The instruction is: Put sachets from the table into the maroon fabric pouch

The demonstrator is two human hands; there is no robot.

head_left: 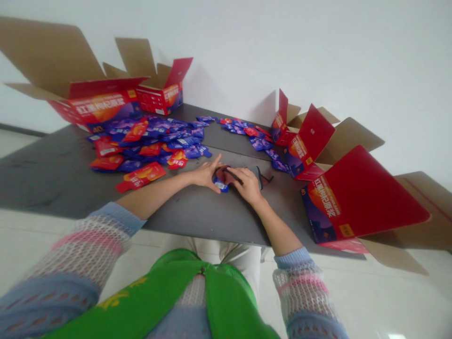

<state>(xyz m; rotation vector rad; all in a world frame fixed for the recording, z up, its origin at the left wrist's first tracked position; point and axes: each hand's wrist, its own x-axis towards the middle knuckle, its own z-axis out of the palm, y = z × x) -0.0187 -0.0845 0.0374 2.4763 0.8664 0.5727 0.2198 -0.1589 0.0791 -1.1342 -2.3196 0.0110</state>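
Note:
My left hand [205, 176] is at the middle of the table, thumb and fingers spread apart, beside the left edge of a dark-rimmed item with a reddish-brown surface [226, 176]. My right hand [249, 184] lies over this item from the right, fingers bent down onto it; its exact kind is not clear. A blue sachet [221, 185] shows at its lower left, between my hands. Past my right fingers, a grey part and thin black strands [266, 178] stick out. Left of my left hand, an orange-red sachet [141, 176] lies apart on the table.
A heap of blue and red sachets [155, 136] covers the table's [197, 212] left back. More sachets [247, 132] trail along the back right. Open red cartons [106, 106] stand at the left, and several others [323, 207] line the right side, flaps spread out. A white wall [233, 56] rises behind.

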